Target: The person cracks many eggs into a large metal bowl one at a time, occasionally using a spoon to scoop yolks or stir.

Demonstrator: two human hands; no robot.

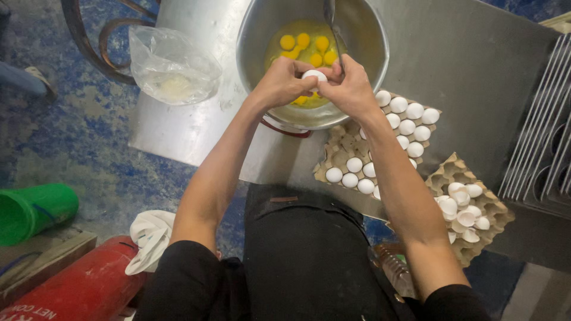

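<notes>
My left hand (284,82) and my right hand (351,89) meet over a large metal bowl (256,35), both gripping one white egg (314,75) between the fingertips. Several yellow yolks (304,46) float in raw egg inside the bowl. A metal utensil handle (331,15) leans against the bowl's far side. Just right of my right forearm lies a cardboard egg tray (340,148) with several whole white eggs (410,119). A second cardboard tray (453,172) further right holds several broken white shells (464,208).
The bowl and trays sit on a steel table (464,65). A clear plastic bag (172,62) lies at its left. Metal baking trays (541,148) are at the right edge. On the blue floor are a green bucket (33,211), a red cylinder (83,288) and a white cloth (148,235).
</notes>
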